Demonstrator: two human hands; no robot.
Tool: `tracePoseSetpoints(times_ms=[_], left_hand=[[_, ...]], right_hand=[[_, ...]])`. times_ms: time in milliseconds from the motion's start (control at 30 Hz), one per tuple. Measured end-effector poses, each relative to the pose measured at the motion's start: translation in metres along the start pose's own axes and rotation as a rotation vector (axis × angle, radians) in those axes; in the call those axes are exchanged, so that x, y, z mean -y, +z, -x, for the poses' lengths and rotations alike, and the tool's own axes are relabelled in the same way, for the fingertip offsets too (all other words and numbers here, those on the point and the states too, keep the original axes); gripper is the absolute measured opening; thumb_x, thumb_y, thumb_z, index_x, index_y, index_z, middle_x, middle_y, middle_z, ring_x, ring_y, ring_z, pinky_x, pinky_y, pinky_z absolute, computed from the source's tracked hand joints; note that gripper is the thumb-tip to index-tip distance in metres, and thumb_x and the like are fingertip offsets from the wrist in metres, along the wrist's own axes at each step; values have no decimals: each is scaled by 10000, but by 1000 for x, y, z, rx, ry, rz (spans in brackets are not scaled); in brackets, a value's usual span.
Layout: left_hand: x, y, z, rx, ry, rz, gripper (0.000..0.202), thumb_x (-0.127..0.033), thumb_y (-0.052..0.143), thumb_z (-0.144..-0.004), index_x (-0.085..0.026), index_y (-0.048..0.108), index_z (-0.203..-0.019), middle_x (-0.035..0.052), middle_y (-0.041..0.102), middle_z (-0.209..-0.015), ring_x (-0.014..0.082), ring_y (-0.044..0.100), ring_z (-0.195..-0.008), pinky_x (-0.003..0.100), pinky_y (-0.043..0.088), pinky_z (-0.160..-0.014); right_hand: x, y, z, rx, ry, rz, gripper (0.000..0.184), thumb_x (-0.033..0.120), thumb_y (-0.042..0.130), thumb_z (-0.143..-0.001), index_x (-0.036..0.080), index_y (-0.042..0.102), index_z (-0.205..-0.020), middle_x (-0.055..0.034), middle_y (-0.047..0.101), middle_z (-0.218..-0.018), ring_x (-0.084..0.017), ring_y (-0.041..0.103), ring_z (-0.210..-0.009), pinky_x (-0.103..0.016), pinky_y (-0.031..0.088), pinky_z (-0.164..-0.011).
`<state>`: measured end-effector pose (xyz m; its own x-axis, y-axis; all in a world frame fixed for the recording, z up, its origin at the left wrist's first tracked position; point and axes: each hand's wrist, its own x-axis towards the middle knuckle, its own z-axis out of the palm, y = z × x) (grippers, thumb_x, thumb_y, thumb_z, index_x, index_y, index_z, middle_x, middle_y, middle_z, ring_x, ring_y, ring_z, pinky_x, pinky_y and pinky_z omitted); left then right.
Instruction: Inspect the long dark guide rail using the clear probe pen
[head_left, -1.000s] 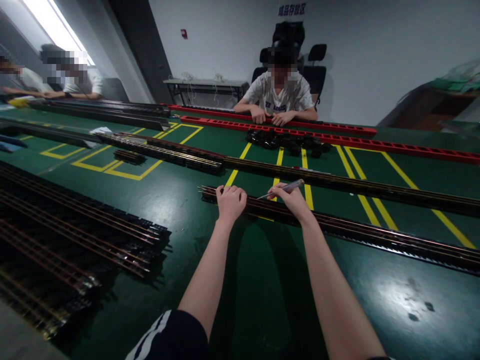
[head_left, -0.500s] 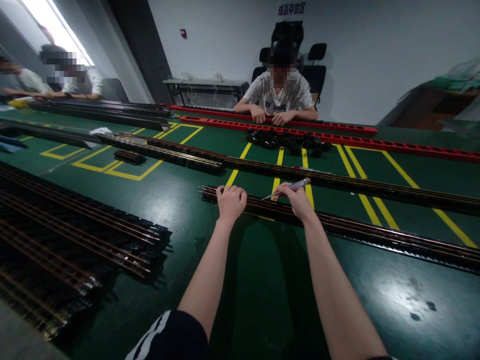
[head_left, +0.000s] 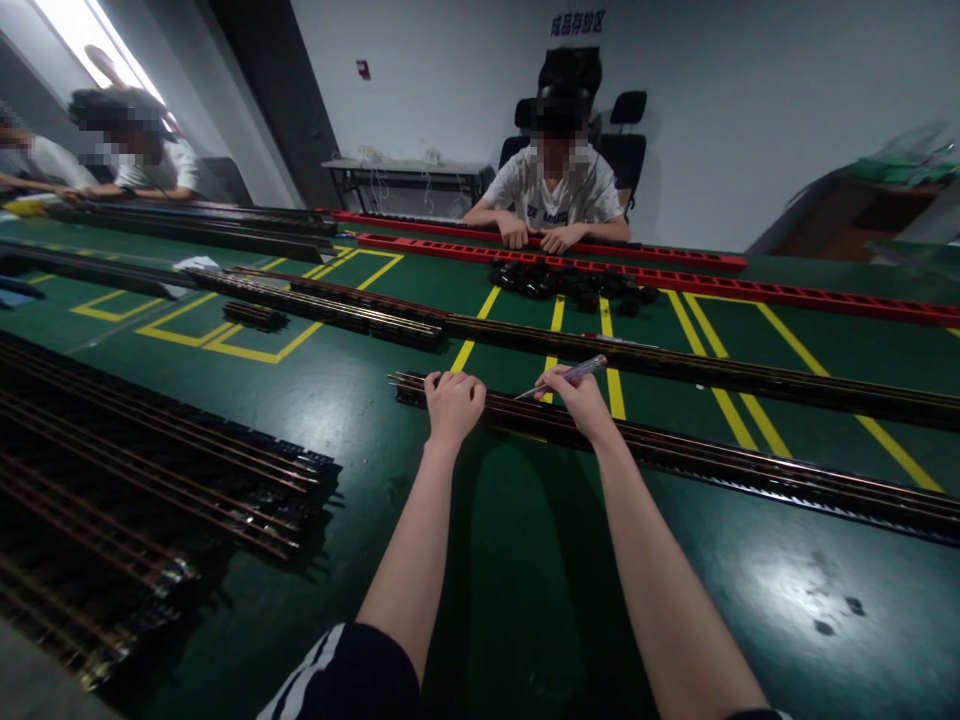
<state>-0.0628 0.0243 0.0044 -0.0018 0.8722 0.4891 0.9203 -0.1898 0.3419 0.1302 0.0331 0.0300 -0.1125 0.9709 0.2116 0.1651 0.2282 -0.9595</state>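
Observation:
A long dark rail with copper strips (head_left: 712,462) lies across the green table in front of me. My left hand (head_left: 452,403) is closed over the rail near its left end, fingers curled on top. My right hand (head_left: 577,400) rests on the same rail a little further right and pinches a thin screwdriver with a clear handle (head_left: 570,375). The screwdriver's metal tip points left and down toward the rail between my hands.
A stack of similar rails (head_left: 150,470) fills the table at my left. More rails (head_left: 675,362) lie beyond mine, then red rails (head_left: 637,255) and a pile of small black parts (head_left: 574,282). A person sits opposite; others sit at far left.
My hands stay on the rail. The screwdriver's handle rose and swung right half a second ago, then came back down to about where it was.

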Motion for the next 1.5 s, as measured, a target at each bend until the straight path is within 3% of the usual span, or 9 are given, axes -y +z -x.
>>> tracePoseSetpoints(times_ms=[233, 667, 967, 1500], left_hand=[[11, 0, -1, -10, -54, -13, 317, -220, 391, -868, -234, 664, -707, 20, 724, -887, 200, 603, -863, 445, 290, -964], [-12, 3, 9, -16, 33, -46, 327, -229, 369, -892, -236, 674, -775, 37, 718, -902, 219, 594, -904, 449, 284, -992], [-10, 2, 7, 10, 46, -59, 321, -235, 374, -891, -218, 672, -774, 46, 714, -904, 221, 588, -889, 443, 304, -926], [-10, 3, 7, 13, 37, -34, 330, -249, 362, -895, -227, 668, -773, 41, 713, -918, 218, 583, -891, 435, 304, -924]], right_hand=[[8, 14, 3, -3, -3, 56, 228, 378, 546, -790, 196, 624, -676, -19, 658, -632, -192, 628, -721, -367, 452, -806], [5, 13, -2, 9, 5, 5, 189, 347, 563, -769, 202, 628, -667, -11, 662, -613, -186, 635, -692, -356, 474, -791], [6, 16, -3, -1, 19, -66, 173, 323, 573, -740, 197, 618, -629, -7, 645, -570, -178, 622, -632, -360, 472, -789], [2, -7, -2, 20, 45, -39, 164, 305, 597, -736, 201, 639, -616, -9, 657, -585, -177, 637, -660, -362, 474, -825]])
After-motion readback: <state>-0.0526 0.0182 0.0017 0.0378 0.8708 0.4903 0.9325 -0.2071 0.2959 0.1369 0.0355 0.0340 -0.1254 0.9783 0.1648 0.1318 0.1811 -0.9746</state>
